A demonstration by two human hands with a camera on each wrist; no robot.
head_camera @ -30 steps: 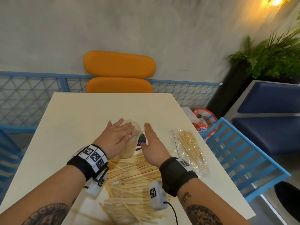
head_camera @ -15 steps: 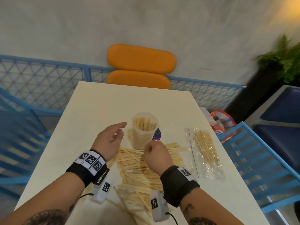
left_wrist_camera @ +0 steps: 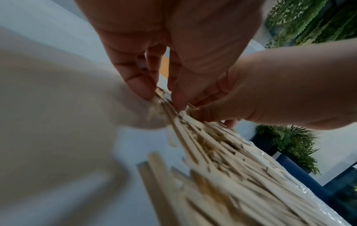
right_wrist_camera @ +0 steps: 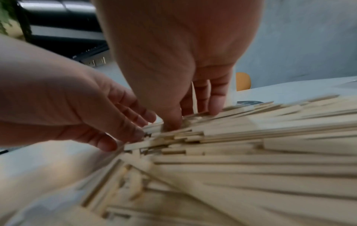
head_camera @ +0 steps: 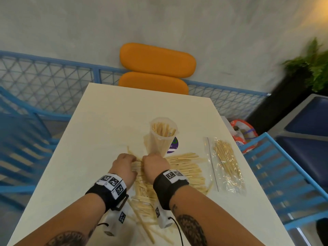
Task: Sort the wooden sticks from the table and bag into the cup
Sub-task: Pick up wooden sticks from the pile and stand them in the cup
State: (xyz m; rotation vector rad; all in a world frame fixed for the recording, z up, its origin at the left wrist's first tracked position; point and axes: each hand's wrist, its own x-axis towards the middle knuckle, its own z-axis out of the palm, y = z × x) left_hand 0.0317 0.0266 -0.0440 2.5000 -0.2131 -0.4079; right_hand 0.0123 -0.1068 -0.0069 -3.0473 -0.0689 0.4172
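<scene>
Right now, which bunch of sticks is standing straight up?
The sticks in the clear cup stand upright. The loose pile under both hands lies flat on the table, and the bagged ones lie flat too.

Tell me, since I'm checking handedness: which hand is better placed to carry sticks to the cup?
Right, probably. The right hand lies directly below the cup; the left hand sits farther aside on the sticks.

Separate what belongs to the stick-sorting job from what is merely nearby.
Job: loose wooden sticks, cup, bag of sticks, left hand, right hand.

Nearby: orange chair, blue chair, potted plant.
</scene>
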